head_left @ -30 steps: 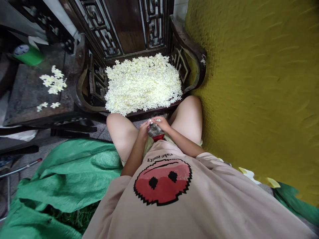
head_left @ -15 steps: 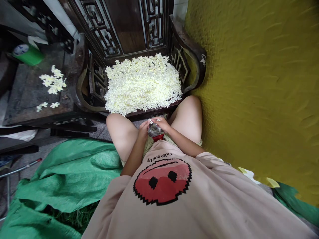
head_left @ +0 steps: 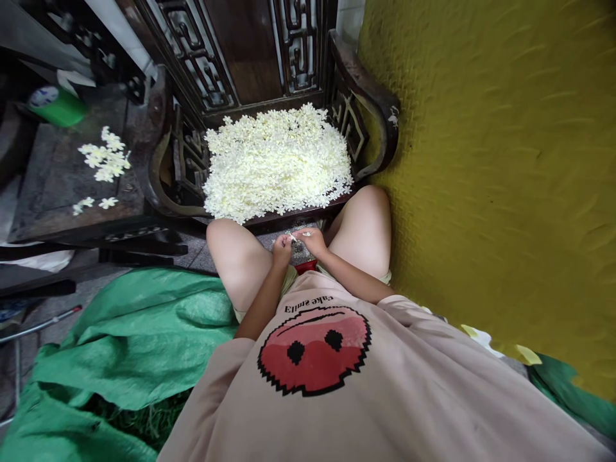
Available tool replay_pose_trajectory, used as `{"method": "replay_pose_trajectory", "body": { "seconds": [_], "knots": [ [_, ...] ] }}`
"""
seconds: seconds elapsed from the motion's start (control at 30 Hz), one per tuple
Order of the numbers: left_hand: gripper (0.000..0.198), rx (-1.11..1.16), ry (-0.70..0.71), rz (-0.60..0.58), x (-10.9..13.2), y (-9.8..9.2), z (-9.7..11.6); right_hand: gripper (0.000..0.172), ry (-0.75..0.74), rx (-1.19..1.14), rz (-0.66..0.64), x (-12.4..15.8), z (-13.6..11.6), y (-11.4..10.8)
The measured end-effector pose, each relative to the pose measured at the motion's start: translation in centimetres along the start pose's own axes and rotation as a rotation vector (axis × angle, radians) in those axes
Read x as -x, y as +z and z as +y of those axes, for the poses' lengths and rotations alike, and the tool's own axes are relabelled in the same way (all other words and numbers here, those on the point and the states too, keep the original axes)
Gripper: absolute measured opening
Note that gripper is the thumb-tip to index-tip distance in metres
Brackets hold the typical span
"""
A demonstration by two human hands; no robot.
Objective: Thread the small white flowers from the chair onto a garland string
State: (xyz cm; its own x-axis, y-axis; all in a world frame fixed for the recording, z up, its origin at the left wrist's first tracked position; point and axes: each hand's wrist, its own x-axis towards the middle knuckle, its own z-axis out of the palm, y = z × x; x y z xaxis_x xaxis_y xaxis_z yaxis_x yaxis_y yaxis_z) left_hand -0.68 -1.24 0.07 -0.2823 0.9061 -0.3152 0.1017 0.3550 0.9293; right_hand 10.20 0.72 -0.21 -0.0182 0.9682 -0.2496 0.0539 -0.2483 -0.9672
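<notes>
Both hands, left hand (head_left: 282,249) and right hand (head_left: 314,240), pinch one small white blossom (head_left: 293,238); squeezing harder could likely crush it.

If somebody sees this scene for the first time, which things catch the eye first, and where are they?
First, the big heap of white flowers on the seat of the dark carved chair, straight ahead. Next, the yellow wall filling the right side. Below the heap, between the knees, the left hand and right hand meet around one small white flower.
</notes>
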Motion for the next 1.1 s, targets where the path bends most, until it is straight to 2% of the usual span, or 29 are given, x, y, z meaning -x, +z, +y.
{"method": "replay_pose_trajectory", "body": {
  "seconds": [0.1,0.2,0.23,0.3,0.37,0.5,0.6,0.67,0.77,0.9,0.97,1.1],
  "knots": [
    [0.014,0.038,-0.018,-0.019,-0.1,0.0,-0.1,0.014,0.110,-0.084,0.114,-0.4,0.3,-0.2],
    [0.017,0.099,-0.027,0.011,-0.2,-0.2,-0.1,0.017,0.307,-0.236,0.290,-1.6,0.4,-1.6],
    [0.018,0.116,-0.031,0.027,-0.2,-0.4,-0.1,0.019,0.360,-0.290,0.304,-2.0,0.3,-2.1],
    [0.020,0.130,-0.048,0.067,-0.2,-0.6,-0.1,0.024,0.408,-0.405,0.214,-2.6,-0.1,-3.0],
    [0.020,0.120,-0.073,0.107,-0.2,-0.6,0.0,0.025,0.461,-0.512,0.059,-2.6,-0.6,-3.2],
    [0.017,0.086,-0.088,0.149,-0.2,-0.6,0.2,0.020,0.648,-0.597,-0.205,-1.5,-1.4,-1.8],
    [0.011,0.066,-0.055,0.164,-0.1,-0.5,0.3,0.019,0.685,-0.599,-0.305,-0.9,-1.7,-1.2],
    [0.008,0.040,-0.035,0.165,0.1,-0.5,0.4,0.017,0.667,-0.577,-0.287,-0.9,-1.7,-1.2],
    [0.008,0.003,-0.023,0.171,0.2,-0.3,0.5,0.018,0.593,-0.503,-0.190,-0.9,-1.6,-1.3],
    [0.007,-0.024,-0.034,0.185,0.4,-0.2,0.8,0.032,0.304,-0.281,-0.087,-0.6,-1.0,-1.1],
    [0.006,-0.033,-0.050,0.178,0.4,-0.2,1.0,0.032,0.149,-0.164,-0.055,-0.3,-0.8,-1.0],
    [0.007,-0.018,-0.059,0.163,0.4,-0.3,1.0,0.028,-0.051,0.015,-0.130,-0.1,-0.6,-0.8]
  ]
}}
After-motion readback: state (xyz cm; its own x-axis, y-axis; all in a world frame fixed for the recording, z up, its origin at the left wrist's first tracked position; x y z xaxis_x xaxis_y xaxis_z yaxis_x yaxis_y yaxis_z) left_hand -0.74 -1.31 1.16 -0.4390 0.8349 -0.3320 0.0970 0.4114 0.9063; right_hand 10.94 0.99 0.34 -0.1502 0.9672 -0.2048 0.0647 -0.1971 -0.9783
